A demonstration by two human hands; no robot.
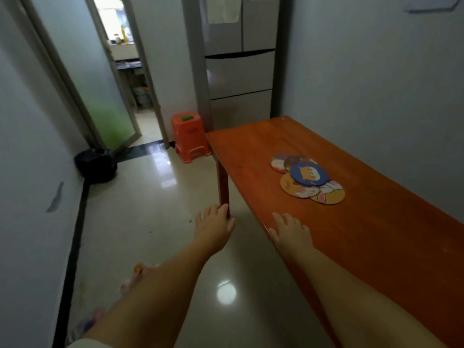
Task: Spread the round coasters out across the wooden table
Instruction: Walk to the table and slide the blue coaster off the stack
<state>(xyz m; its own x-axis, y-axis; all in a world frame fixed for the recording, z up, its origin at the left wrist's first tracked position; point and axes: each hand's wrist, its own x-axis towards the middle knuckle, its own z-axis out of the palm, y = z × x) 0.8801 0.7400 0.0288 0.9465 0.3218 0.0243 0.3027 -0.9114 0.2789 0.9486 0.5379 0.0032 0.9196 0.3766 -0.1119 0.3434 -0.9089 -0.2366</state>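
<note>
Round cartoon-print coasters (307, 179) sit overlapped mid orange-brown wooden surface (376, 222), nothing between them & hands. Left hand (215, 224) open, empty, over floor; right hand (291, 233) open, empty, at near edge. Orange plastic stool (189, 136) beyond far corner.

Dim, soft-focus room lit from the bright doorway (118, 21), glare on the floor (226, 293), wide-angle edges bowed

you have no text, label, brand or number to read here. the coasters (308, 179) on the table (376, 222) show only cartoon pictures, and a small pale mark on the blue coaster (309, 173) is too blurred to make out. the papers on the fridge (241, 59) look blank to you.
</note>
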